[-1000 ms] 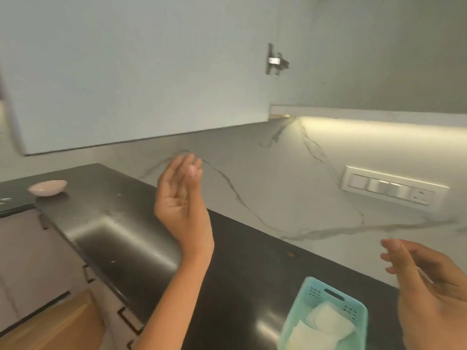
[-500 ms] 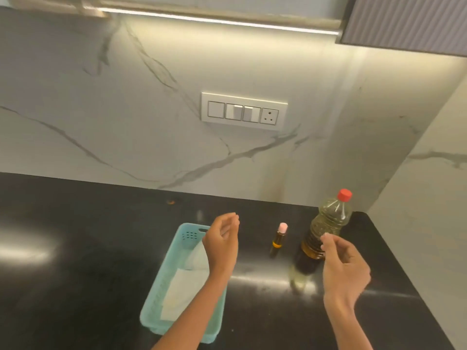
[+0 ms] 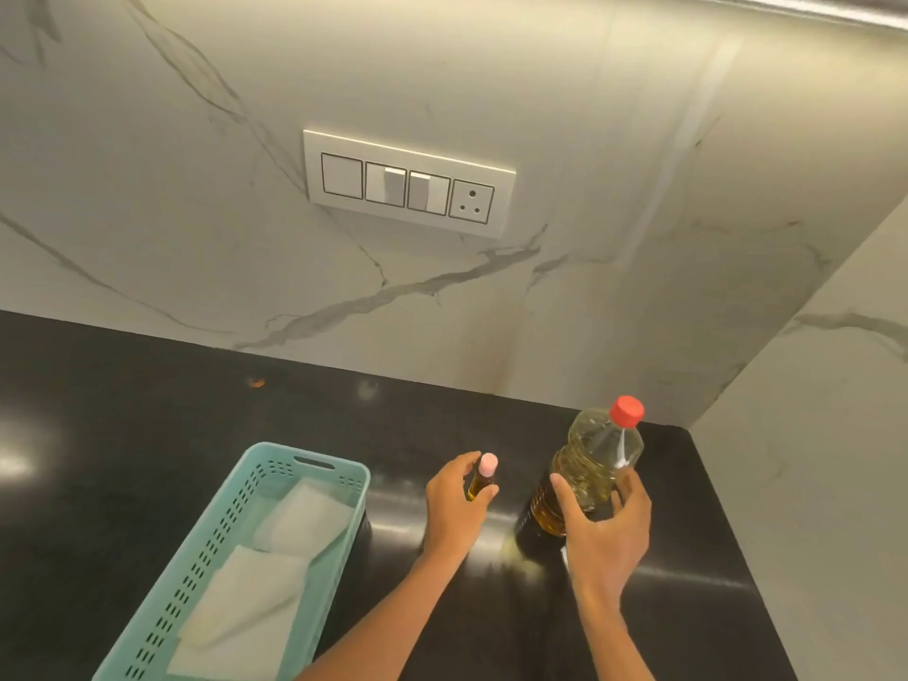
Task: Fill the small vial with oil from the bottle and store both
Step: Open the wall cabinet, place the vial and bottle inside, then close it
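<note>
Between my two hands: a narrow strip of bare black surface (image 3: 688, 607), so vial and bottle stand close together, which I judge handy for pouring from one into the other.
Left hand: my left hand (image 3: 454, 503) curls around the small vial (image 3: 481, 480), thumb on one side and fingers on the other, pinching its amber body just below the pink cap (image 3: 488, 464); I hold it low so the cap stays free to twist off.
Right hand: my right hand (image 3: 602, 528) is spread wide around the lower half of the oil bottle (image 3: 592, 464), fingers touching its sides; I cannot tell whether the grip has closed firmly yet. A wide grasp suits a heavy, smooth bottle.
Vial: upright on the surface, capped, amber inside, though how full I cannot tell.
Bottle: upright just right of the vial, red cap (image 3: 627, 411) on, oil filling most of it.
Left of my left hand: a teal basket (image 3: 314, 464) with white folded cloths (image 3: 275, 572) inside, near enough to reach, perhaps for wiping drips.
Step in hand: securing both containers; both caps must come off before any pouring.
Risk: the vial's mouth looks tiny, so spilling seems likely.
</note>
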Demonstrator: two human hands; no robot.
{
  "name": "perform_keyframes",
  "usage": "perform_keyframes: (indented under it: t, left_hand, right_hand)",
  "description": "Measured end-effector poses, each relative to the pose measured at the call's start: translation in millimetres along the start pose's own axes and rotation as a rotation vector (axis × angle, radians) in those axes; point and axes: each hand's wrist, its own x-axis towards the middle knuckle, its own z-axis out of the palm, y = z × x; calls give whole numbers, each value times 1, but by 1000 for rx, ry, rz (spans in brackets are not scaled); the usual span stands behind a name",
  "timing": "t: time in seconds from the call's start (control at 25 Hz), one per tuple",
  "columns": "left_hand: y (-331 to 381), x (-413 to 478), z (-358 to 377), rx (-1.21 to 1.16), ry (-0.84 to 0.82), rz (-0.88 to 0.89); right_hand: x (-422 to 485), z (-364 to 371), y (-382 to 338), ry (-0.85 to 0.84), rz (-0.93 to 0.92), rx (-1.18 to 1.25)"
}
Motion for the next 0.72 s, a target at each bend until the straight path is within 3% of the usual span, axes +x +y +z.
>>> perform_keyframes:
  t: [0.44,0.72]
  left_hand:
    - [-21,11,10,59,-18,-11]
    - [18,-24,-42,-97,45,80]
  right_hand:
    - [23,8,-2,16,28,29]
    - [-20,-7,-31,-19,-17,12]
